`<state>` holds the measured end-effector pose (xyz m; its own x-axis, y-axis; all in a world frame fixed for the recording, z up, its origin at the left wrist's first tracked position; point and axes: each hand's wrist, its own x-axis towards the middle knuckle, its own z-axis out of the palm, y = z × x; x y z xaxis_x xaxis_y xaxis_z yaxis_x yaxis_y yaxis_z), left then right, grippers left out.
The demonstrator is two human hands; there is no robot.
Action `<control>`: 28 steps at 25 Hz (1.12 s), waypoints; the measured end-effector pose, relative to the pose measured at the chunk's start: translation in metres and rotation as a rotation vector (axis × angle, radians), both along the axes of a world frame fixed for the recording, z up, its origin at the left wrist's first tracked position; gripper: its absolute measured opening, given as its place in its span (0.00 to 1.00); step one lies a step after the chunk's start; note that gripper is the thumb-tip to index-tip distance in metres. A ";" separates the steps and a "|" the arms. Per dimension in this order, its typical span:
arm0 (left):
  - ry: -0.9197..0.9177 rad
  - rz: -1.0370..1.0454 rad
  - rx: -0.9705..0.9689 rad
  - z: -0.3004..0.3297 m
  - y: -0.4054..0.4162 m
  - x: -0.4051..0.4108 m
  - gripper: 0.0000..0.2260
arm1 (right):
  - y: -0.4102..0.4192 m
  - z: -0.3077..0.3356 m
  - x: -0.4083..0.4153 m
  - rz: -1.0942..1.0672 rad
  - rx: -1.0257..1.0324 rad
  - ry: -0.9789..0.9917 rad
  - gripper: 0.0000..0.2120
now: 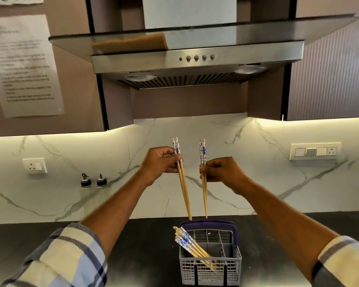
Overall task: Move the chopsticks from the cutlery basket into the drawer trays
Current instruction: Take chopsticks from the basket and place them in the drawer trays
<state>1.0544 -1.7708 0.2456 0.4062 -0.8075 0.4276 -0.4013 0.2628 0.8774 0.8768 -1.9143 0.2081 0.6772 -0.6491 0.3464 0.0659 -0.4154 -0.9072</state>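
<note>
A grey plastic cutlery basket (232, 268) with a purple handle stands on the dark counter, bottom centre. Several wooden chopsticks with blue-and-white patterned tops (190, 244) lean out of its left compartment. My left hand (161, 162) is shut on a pair of chopsticks (183, 189), held upright above the basket, tips down. My right hand (222, 170) is shut on a second pair of chopsticks (204, 193), also upright, tips just above the basket's handle. No drawer or tray is in view.
A dark counter (145, 245) runs under a marble backsplash (278, 183). Two small bottles (92, 181) stand at the back left. Wall sockets (35, 166) and switches (315, 151) sit on the backsplash. A steel range hood (195, 59) hangs overhead.
</note>
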 end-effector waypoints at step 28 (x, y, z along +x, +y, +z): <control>-0.037 0.033 0.069 -0.007 0.032 -0.040 0.09 | 0.037 0.000 -0.023 0.081 -0.019 0.038 0.08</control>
